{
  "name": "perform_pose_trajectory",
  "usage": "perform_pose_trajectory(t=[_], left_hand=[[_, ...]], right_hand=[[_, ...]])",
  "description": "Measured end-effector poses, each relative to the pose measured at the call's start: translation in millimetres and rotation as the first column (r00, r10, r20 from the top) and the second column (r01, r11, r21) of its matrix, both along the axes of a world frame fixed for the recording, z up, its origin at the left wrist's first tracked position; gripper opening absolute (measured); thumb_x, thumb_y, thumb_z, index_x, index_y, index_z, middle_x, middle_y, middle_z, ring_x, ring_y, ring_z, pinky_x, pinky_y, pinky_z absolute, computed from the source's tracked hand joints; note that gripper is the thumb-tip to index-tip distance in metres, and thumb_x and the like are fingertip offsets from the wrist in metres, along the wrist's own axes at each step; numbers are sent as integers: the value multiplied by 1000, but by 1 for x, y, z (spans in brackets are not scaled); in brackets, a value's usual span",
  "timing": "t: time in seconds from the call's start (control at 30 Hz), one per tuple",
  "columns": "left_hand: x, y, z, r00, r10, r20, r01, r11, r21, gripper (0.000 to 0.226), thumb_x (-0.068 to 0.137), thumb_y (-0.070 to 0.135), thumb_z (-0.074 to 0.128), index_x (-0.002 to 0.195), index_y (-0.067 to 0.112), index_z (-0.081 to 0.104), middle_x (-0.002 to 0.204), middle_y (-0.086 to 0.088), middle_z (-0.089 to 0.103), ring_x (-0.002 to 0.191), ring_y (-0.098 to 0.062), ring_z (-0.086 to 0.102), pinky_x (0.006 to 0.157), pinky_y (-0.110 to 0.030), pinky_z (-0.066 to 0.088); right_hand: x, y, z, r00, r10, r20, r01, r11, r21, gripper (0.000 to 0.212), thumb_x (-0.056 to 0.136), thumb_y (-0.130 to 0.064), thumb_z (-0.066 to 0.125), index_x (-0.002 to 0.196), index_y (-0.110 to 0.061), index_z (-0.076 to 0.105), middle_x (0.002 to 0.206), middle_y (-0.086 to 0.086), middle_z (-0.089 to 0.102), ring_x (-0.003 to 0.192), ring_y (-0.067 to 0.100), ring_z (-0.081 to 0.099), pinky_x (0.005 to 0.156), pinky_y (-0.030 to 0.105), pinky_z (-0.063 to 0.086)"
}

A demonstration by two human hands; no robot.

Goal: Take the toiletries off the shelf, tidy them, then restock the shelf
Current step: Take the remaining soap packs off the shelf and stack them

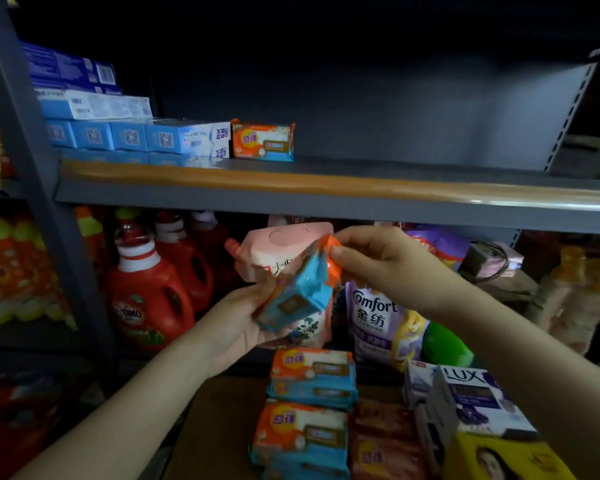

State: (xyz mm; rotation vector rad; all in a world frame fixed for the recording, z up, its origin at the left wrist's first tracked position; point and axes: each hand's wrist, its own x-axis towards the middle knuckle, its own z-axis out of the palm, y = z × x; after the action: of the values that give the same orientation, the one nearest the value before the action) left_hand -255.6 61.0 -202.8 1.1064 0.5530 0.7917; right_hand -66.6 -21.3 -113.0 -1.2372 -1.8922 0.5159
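Stacked orange-and-blue soap packs (310, 407) sit nearest the camera at the bottom of the view, on a brown surface, with a white Lux box (471, 396) and a yellow box (499, 459) just beside them to the right. Above them both hands hold one more soap pack (297, 289), tilted, in front of the lower shelf. Left hand (243, 317) cradles its lower end from beneath, fingers curled round the wrapper; right hand (371, 254) pinches the orange crimped end at the top between thumb and fingertips. Behind the pack stand a pink refill pouch (274, 251) and a purple Comfort pouch (381, 323), with red detergent bottles (149, 292) to the left. On the upper shelf (326, 188), a single orange soap pack (262, 140) stands at the front edge, touching a row of blue-and-white toothpaste boxes (136, 133) stacked at the left. To the right of that pack the shelf board lies bare and dim.
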Motion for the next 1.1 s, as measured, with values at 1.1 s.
perform_pose_trajectory(t=[1.1], left_hand=[[-37, -34, -68, 910, 23, -414, 104, 953, 283, 56, 59, 34, 81, 110, 30, 56, 96, 4, 70, 91, -9, 67, 70, -19, 51]], right_hand=[[7, -15, -101, 687, 123, 716, -58, 992, -115, 62, 75, -57, 66, 123, -25, 43, 118, -2, 48, 104, 14, 43, 80, 24, 31]])
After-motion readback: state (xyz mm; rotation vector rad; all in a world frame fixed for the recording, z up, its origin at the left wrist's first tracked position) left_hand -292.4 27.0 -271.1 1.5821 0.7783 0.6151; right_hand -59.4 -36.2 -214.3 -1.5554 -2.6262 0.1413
